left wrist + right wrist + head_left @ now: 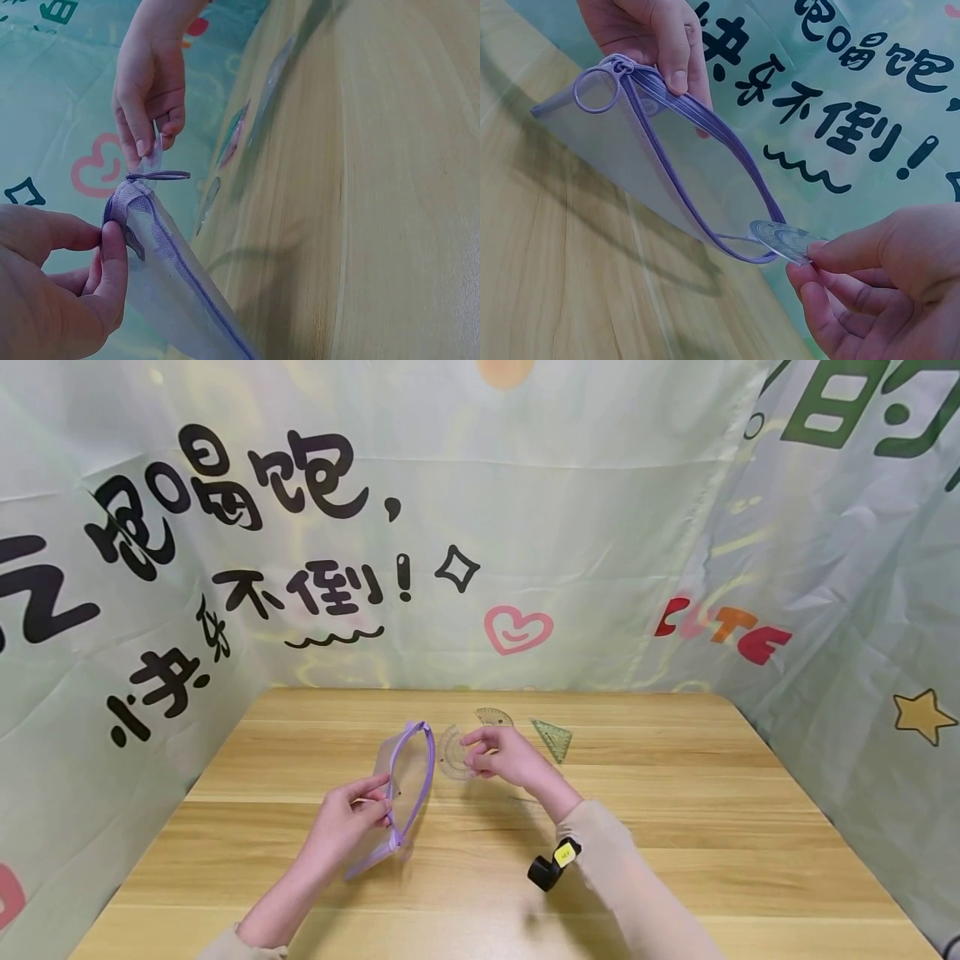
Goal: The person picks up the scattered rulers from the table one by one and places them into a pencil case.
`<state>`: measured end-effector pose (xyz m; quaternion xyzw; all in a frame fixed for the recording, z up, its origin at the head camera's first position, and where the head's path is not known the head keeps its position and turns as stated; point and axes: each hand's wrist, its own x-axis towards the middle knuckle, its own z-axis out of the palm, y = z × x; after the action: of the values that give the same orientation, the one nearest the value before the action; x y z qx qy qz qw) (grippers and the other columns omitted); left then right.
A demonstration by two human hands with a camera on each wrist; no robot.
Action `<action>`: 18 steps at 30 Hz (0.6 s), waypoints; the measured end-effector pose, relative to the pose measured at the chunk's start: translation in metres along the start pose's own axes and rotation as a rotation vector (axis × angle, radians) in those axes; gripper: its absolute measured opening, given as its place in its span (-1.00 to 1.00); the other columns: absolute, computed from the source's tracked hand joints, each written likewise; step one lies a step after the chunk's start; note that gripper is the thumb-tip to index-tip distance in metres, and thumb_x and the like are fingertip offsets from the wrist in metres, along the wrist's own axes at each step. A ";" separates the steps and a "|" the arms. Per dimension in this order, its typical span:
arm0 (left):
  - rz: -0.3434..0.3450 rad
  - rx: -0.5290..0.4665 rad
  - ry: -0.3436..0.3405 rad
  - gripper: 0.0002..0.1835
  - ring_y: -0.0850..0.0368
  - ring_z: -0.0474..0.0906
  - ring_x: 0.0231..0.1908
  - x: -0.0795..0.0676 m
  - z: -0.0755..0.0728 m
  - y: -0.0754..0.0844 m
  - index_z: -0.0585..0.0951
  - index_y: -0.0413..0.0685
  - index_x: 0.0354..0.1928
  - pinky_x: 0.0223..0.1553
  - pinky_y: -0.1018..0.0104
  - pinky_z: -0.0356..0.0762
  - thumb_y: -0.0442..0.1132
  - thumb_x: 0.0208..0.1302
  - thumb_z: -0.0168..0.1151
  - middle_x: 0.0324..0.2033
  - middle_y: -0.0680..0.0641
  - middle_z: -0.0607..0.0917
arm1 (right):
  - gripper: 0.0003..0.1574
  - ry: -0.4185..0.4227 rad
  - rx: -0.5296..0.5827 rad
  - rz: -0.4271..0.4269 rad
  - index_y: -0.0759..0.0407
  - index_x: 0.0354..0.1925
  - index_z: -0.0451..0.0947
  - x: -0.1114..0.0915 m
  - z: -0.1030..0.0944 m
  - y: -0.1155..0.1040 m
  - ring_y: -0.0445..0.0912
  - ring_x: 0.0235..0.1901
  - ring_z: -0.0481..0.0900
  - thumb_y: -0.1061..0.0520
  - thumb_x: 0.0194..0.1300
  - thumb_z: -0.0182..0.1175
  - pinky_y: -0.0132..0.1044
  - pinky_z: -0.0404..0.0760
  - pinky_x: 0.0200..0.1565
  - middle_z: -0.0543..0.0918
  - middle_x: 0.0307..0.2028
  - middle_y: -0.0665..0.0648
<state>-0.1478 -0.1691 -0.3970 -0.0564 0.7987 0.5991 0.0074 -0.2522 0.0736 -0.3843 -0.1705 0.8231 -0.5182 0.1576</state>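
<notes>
Purple-rimmed pouch [411, 768] is gaping just left of centre in the head view, see-through and tilted over the bench [712, 843]! The left hand [348, 814] is pinching its left rim; the right hand [506, 756], near centre, is pinching a clear protractor [452, 760] right by the mouth. Just above that hand, a half-round protractor [493, 717] is lying, a green triangle ruler [552, 740] sitting to its right.

The pouch [626, 150] looks plastic, the table [675, 777] smooth wood
</notes>
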 end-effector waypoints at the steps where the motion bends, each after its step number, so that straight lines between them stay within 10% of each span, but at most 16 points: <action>1: 0.002 0.000 0.000 -0.52 0.26 0.60 -0.40 0.000 0.000 0.000 0.50 -0.37 0.24 -0.25 0.46 0.71 -0.46 0.25 0.19 -0.24 -0.14 0.61 | -0.60 0.000 -0.004 0.001 0.28 0.14 0.54 0.000 0.000 -0.001 -0.10 -0.31 0.70 0.29 0.33 0.17 -0.16 0.78 -0.12 0.70 -0.20 0.25; 18: 0.014 0.009 -0.024 -0.50 0.24 0.61 -0.41 -0.001 0.000 0.003 0.49 -0.39 0.24 -0.26 0.44 0.72 -0.48 0.22 0.20 -0.24 -0.15 0.63 | -0.54 0.014 0.033 -0.013 0.33 0.18 0.51 0.005 0.010 -0.004 -0.09 -0.37 0.71 0.33 0.32 0.19 0.00 0.77 -0.07 0.70 -0.18 0.34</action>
<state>-0.1474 -0.1679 -0.3939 -0.0436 0.8016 0.5961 0.0128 -0.2522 0.0616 -0.3849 -0.1695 0.8144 -0.5341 0.1510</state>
